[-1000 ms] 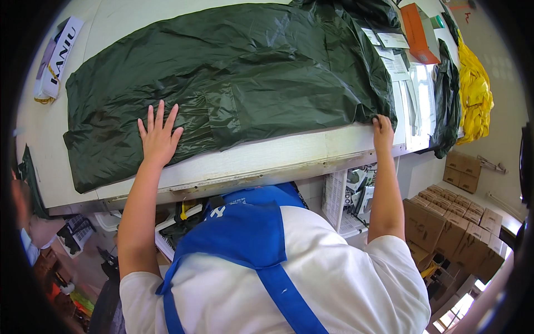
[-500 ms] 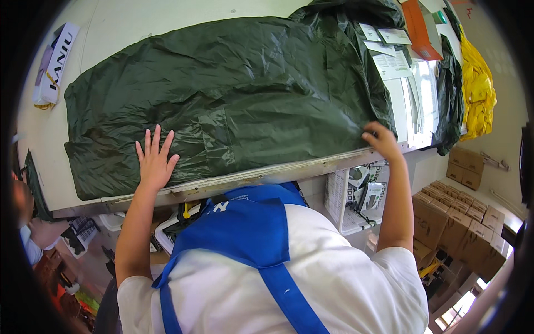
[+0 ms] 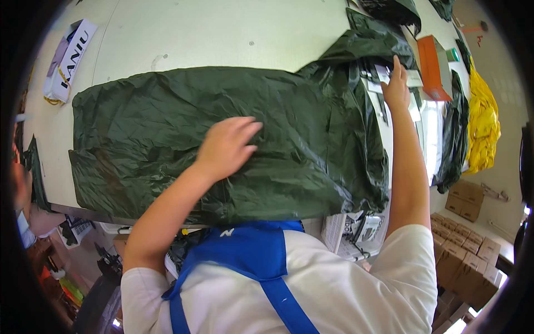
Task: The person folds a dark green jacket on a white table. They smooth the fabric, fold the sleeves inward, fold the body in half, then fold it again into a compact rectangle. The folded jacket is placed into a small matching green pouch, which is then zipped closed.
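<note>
- Head view: a dark green coated-fabric garment lies spread and rumpled across the white worktable. Its near edge seems to hang over the table's front, close to the blue apron.
- The left hand, a little blurred, is over the garment's middle, palm down, fingers loosely extended and thumb apart; it has hold of nothing. Whether it presses on the cloth I cannot tell.
- The right hand reaches to the far right, fingers straight, thumb apart, nothing visibly pinched. It is beside the bunched upper-right part and the white cards; contact is unclear.
- Just beyond stands an orange box, with yellow fabric farther right.
- The cloth looks thin, light and limp, with a slick sheen: likely to slide and crease easily, hardly fragile. Pinching a corner or doubled edge should hold better than pushing the flat middle.
</note>
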### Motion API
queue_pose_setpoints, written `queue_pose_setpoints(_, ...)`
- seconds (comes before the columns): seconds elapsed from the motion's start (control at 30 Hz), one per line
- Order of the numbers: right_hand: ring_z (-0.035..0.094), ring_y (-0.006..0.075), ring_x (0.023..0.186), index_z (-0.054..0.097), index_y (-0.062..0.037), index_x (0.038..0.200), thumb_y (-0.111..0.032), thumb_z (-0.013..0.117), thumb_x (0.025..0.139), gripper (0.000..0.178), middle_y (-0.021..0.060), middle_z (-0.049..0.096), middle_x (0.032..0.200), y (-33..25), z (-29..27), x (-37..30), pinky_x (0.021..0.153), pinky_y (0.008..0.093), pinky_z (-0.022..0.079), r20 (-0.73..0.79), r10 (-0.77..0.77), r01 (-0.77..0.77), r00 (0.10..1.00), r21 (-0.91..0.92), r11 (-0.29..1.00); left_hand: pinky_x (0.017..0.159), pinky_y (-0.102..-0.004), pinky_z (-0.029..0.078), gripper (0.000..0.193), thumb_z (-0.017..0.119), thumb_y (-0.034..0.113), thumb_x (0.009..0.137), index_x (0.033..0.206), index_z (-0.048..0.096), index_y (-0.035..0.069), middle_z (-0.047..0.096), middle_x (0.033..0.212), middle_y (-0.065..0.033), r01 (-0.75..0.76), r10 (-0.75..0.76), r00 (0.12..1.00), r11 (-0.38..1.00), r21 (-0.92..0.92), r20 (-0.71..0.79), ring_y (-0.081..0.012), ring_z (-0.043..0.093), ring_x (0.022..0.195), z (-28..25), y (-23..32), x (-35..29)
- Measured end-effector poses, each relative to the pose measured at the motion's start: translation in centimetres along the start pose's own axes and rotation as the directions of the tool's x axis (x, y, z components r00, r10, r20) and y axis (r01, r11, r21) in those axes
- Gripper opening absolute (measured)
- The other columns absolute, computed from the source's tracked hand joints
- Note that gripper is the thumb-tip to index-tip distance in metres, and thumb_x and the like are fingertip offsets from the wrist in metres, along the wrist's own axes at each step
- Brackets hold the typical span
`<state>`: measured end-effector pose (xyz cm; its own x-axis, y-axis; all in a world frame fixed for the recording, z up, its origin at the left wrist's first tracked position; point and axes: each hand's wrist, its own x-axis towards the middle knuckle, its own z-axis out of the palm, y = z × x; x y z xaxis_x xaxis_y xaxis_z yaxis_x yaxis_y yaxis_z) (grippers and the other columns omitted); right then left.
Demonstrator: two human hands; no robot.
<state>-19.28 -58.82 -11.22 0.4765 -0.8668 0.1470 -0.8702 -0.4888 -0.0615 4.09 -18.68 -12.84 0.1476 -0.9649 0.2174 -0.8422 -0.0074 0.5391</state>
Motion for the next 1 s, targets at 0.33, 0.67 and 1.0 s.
queue_pose_setpoints(0.33,0.062,0.0381,0.093,0.058,-0.0161,0.111,-0.022,0.051,0.087,0.026,0.0174,0.065,0.100,-1.4,-6.1,9.1,0.080,0.0474,0.049,0.122,0.006,0.047,0.993,-0.423,0.905,0.114,-0.0455,0.018,0.069,0.065,0.043,0.081,0.141,0.040,0.020,0.021,0.151,-0.0160,-0.004,-0.015,0.954,0.998,0.062,0.299,-0.0358,0.016,0.140,11.4,-0.4,12.1)
queue_pose_setpoints(0.67,0.028,0.0006,0.047,0.057,0.0025,0.113,-0.027,0.043,0.099,0.037,0.0071,0.068,0.082,-13.4,-16.6,-7.2,0.044,0.0163,0.025,0.393,-0.690,-0.347,0.608,0.913,0.215,0.111,-0.0436,0.026,0.074,0.053,0.057,0.084,0.141,0.038,0.012,0.030,0.148,-0.0130,0.413,0.107,0.885,-0.629,-0.658,0.453,-0.0290,0.029,0.136,-1.9,1.3,3.6)
queue_pose_setpoints(1.0,0.055,0.0358,0.109,0.035,-0.0097,0.140,-0.030,0.065,0.084,0.066,0.0205,0.055,0.122,8.4,7.1,-10.9,0.097,0.0412,0.041,-0.033,-0.044,0.042,0.998,-0.039,0.998,0.097,-0.0443,0.043,0.065,0.054,0.050,0.089,0.135,0.042,0.005,0.052,0.130,-0.0123,0.340,-0.589,0.618,-0.398,-0.852,0.521,-0.0288,0.054,0.113,-13.6,-14.5,-10.1)
